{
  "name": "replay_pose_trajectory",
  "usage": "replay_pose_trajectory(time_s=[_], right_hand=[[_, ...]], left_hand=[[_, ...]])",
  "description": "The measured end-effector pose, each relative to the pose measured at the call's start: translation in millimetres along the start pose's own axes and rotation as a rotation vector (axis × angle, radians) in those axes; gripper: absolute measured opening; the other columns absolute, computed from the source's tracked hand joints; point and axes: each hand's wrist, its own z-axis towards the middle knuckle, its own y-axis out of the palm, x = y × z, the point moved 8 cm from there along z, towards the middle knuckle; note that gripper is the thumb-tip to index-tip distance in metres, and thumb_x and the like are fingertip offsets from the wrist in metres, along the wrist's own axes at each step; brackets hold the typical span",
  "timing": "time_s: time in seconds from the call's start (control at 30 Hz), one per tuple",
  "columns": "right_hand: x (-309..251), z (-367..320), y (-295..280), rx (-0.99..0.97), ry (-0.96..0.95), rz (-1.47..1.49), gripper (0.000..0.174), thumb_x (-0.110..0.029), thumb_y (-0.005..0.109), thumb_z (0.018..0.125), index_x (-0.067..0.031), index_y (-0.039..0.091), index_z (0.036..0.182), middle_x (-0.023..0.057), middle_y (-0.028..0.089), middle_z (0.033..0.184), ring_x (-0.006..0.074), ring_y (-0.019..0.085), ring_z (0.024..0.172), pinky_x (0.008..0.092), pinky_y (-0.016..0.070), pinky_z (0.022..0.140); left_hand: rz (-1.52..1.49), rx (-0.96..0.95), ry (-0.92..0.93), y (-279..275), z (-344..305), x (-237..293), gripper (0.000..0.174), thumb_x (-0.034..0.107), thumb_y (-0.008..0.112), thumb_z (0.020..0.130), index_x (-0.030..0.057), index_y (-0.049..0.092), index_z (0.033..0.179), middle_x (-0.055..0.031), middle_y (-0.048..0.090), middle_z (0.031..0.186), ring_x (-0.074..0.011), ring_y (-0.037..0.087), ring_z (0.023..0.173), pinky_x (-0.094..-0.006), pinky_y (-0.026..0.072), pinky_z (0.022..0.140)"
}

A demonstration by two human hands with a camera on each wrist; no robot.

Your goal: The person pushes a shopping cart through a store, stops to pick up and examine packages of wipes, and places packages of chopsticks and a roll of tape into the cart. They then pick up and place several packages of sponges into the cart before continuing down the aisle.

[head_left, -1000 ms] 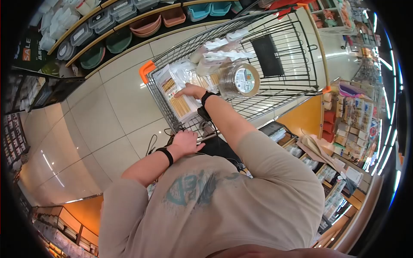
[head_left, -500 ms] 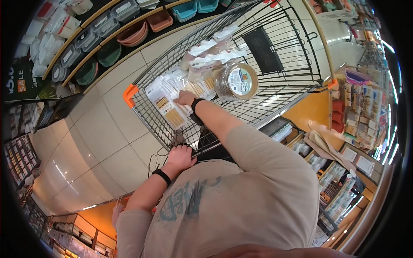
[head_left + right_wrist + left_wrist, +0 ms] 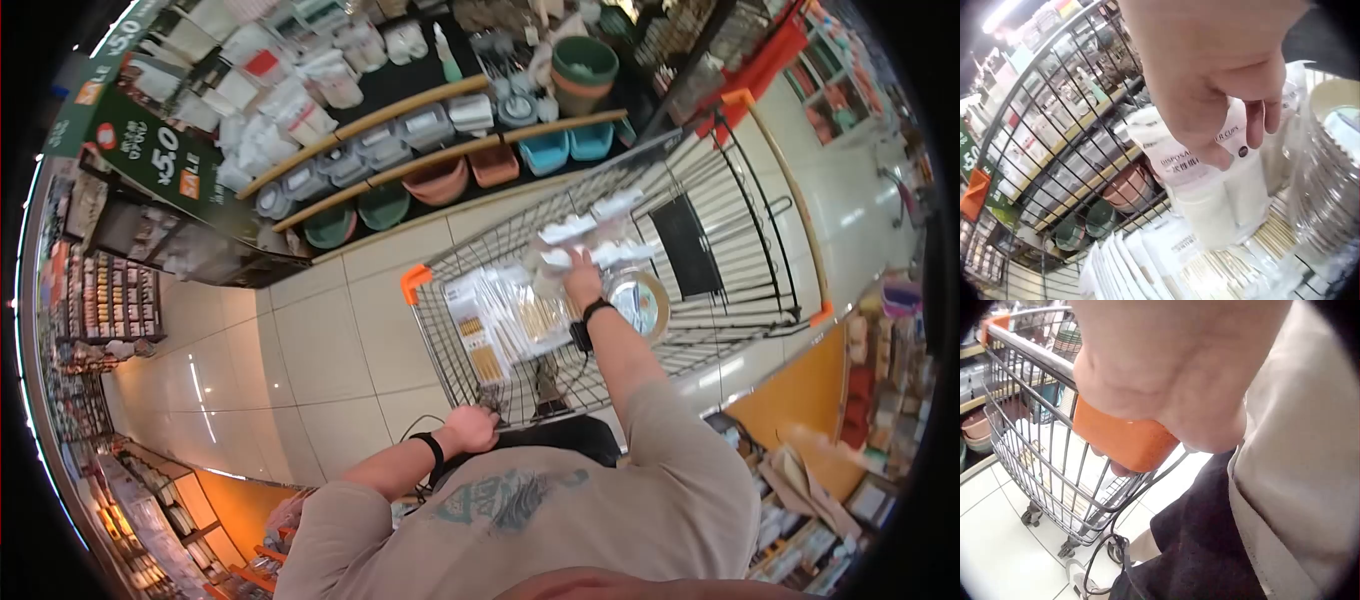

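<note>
The left hand [image 3: 470, 430] is at the cart's near corner; in the left wrist view that hand [image 3: 1160, 381] curls round the orange corner piece [image 3: 1125, 437]. Over the cart, the right hand [image 3: 583, 283] reaches to white-topped packs [image 3: 598, 258]. In the right wrist view, the right hand [image 3: 1210, 94] has its thumb and fingers apart, bent down against a clear pack of paper cups [image 3: 1213, 209]; whether they press on it cannot be told. Beside it are wrapped round containers [image 3: 1329, 187], with flat packs [image 3: 1125, 269] and bundled wooden sticks [image 3: 1275, 234] below.
The wire cart [image 3: 745, 350] surrounds the goods. Beyond it runs a shelf with plastic boxes [image 3: 380, 145] and coloured tubs [image 3: 435, 182]. Tiled floor [image 3: 330, 330] lies left of the cart. A cable [image 3: 1094, 562] hangs under the left hand.
The right hand has moved from the flat stick packs across to the paper-cup packs. The head view has turned, bringing more of the shelf into sight. The left hand remains at the cart's near corner.
</note>
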Motion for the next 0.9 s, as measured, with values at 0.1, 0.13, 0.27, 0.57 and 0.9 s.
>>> replay_pose_trajectory(time_s=[0.1,0.13,0.27,0.57,0.9], right_hand=[[18,11,8,-0.078,0.071,0.017,0.041,-0.011,0.056,0.088,-0.0122,0.054,0.129,0.0243,0.053,0.134,0.0424,0.063,0.107,0.0500,0.0525,0.089],[17,7,3,-0.094,0.110,0.031,0.036,-0.011,0.055,0.090,-0.0122,0.057,0.125,0.0223,0.054,0.132,0.0414,0.063,0.107,0.0496,0.0531,0.089],[14,10,2,-0.181,0.024,-0.071,0.027,-0.014,0.053,0.093,-0.0083,0.064,0.117,0.0206,0.060,0.123,0.0388,0.064,0.107,0.0490,0.0539,0.088],[-70,-30,-115,-0.027,-0.217,-0.056,0.019,-0.016,0.058,0.087,-0.0088,0.069,0.100,0.0193,0.069,0.102,0.0386,0.066,0.097,0.0484,0.0534,0.082],[-169,-129,-256,0.317,-0.334,0.041,0.017,-0.022,0.066,0.084,-0.0056,0.066,0.087,0.0166,0.067,0.091,0.0386,0.063,0.090,0.0496,0.0496,0.078]], left_hand=[[0.024,-0.028,-0.022,-10,5,1,0.037,0.039,0.057,0.085,0.0066,0.067,0.101,-0.0148,0.068,0.095,-0.0337,0.067,0.093,-0.0465,0.0539,0.078],[0.032,0.030,-0.008,-6,8,-3,0.037,0.040,0.058,0.085,0.0065,0.067,0.098,-0.0141,0.069,0.091,-0.0337,0.067,0.089,-0.0466,0.0542,0.075],[0.076,0.005,-0.048,-9,15,-9,0.036,0.039,0.057,0.084,0.0074,0.069,0.095,-0.0152,0.070,0.088,-0.0346,0.068,0.087,-0.0473,0.0545,0.074],[0.108,0.089,-0.083,-30,38,-37,0.044,0.052,0.057,0.085,0.0109,0.067,0.095,-0.0117,0.070,0.084,-0.0328,0.068,0.084,-0.0475,0.0506,0.075],[0.129,0.242,0.110,-62,26,-52,0.057,0.056,0.061,0.084,0.0063,0.064,0.111,-0.0171,0.067,0.105,-0.0358,0.064,0.101,-0.0455,0.0451,0.091]])
